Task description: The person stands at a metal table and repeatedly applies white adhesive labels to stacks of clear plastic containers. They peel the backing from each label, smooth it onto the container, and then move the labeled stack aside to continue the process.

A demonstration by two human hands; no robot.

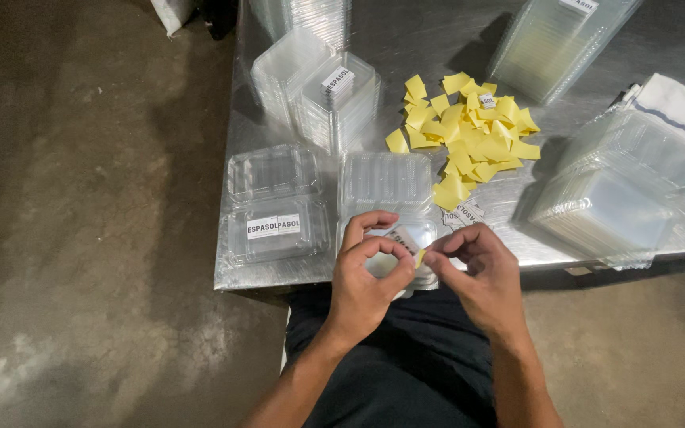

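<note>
At the near edge of the metal table, my left hand and right hand both pinch a small white label over an open clear clamshell, its long axis slanting from far-left to near-right.

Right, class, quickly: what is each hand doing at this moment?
Left hand: closed, pinching a small white sticker.
Right hand: closed, fingertips pinching the sticker's yellow backing.

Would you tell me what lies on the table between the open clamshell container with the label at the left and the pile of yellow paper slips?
In the head view, another open clear clamshell container lies between the labelled clamshell and the yellow slips, just beyond both hands.
</note>
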